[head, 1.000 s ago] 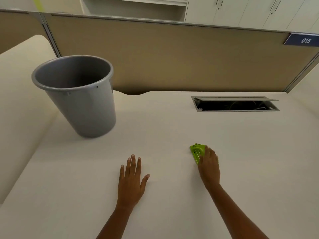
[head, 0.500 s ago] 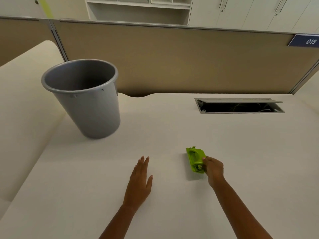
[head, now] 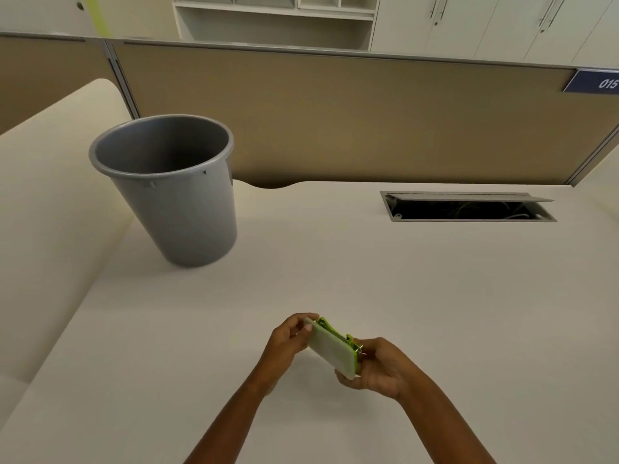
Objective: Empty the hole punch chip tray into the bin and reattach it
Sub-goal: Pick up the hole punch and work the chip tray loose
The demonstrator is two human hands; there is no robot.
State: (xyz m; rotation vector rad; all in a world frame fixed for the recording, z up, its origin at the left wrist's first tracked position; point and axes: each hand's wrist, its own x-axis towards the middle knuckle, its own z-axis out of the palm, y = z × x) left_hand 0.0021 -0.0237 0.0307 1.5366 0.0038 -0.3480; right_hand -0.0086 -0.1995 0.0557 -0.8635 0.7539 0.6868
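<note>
The green hole punch (head: 338, 338) is lifted off the desk, turned so its pale whitish chip tray (head: 331, 351) on the underside faces me. My left hand (head: 289, 336) pinches its far left end with the fingertips. My right hand (head: 378, 368) grips its near right end from below. Both hands meet above the desk, front centre. The grey plastic bin (head: 181, 209) stands upright on the desk at the far left, well apart from the hands, and what I see of its inside holds nothing.
The cream desk (head: 435, 296) carries an open cable hatch (head: 469, 209) at the back right. A tan partition (head: 335, 118) runs along the rear edge with a blue "015" label (head: 599, 82). White cabinets stand behind it.
My right hand lifted the hole punch from the desk and turned it over. My left hand left the desk and took hold of its other end.
</note>
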